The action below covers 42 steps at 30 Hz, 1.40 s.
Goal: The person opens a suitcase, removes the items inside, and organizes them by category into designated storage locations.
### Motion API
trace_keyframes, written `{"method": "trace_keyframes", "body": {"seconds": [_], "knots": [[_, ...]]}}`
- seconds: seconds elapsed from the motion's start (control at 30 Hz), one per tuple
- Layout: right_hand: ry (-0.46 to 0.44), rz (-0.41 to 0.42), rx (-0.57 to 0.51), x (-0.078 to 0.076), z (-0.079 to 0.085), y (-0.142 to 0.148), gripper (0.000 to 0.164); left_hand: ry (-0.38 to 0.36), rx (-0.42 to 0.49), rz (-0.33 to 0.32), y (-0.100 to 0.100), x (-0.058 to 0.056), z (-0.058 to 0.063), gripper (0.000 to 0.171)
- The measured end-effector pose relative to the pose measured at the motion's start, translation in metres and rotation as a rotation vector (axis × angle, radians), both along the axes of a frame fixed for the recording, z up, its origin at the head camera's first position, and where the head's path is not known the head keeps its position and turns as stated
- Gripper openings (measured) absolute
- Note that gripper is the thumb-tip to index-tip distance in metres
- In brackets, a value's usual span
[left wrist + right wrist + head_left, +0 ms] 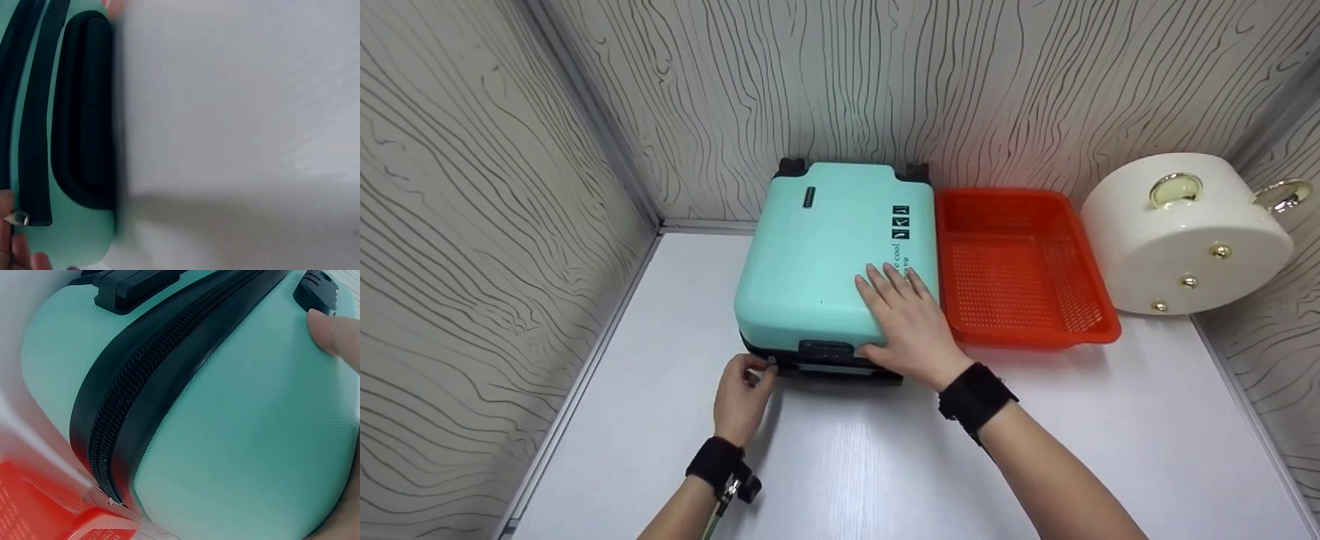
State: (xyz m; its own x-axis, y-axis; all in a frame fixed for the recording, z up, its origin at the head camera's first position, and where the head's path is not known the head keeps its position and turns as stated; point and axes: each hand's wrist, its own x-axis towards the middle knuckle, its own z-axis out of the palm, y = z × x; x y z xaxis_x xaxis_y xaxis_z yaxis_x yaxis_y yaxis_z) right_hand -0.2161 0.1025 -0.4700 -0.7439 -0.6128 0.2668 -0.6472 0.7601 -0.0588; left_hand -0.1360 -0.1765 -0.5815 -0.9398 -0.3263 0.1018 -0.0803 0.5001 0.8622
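Note:
A mint-green hard-shell suitcase lies flat on the white table, its wheels toward the back wall. At its front left corner my left hand pinches a small metal zipper pull between thumb and fingers. My right hand rests spread on the front right part of the lid, fingers straight, thumb at the front edge near the dark lock. In the right wrist view, a black zipper curves round the suitcase's corner, and the thumb touches the shell beside the lock.
Right beside the suitcase stands a red plastic basket with perforated walls. Farther right is a white rounded case with gold studs and handles. Patterned wall panels enclose the table at the back and sides.

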Motion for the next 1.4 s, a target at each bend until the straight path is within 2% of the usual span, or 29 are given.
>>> {"method": "trace_keyframes", "body": {"seconds": [0.2,0.5,0.7,0.9,1.13,1.4], "knots": [[0.024,0.006,0.011,-0.001,-0.002,0.0,0.108,0.03,-0.011,-0.028,-0.005,0.004,0.0,0.008],[0.085,0.025,0.009,-0.003,-0.006,0.003,0.108,0.079,-0.128,-0.082,-0.018,0.005,0.002,0.007],[0.088,0.044,-0.009,-0.004,-0.005,0.005,0.105,0.095,-0.17,-0.056,-0.032,0.002,0.004,0.005],[0.083,0.045,-0.023,-0.005,-0.005,0.004,0.103,0.051,-0.156,-0.033,-0.046,-0.003,0.005,0.01],[0.079,0.039,-0.025,-0.005,-0.003,0.004,0.101,-0.022,-0.089,0.021,-0.063,-0.021,0.009,0.018],[0.065,0.049,-0.05,-0.004,-0.004,0.003,0.1,-0.114,-0.075,0.02,-0.075,-0.05,0.012,0.026]]}}
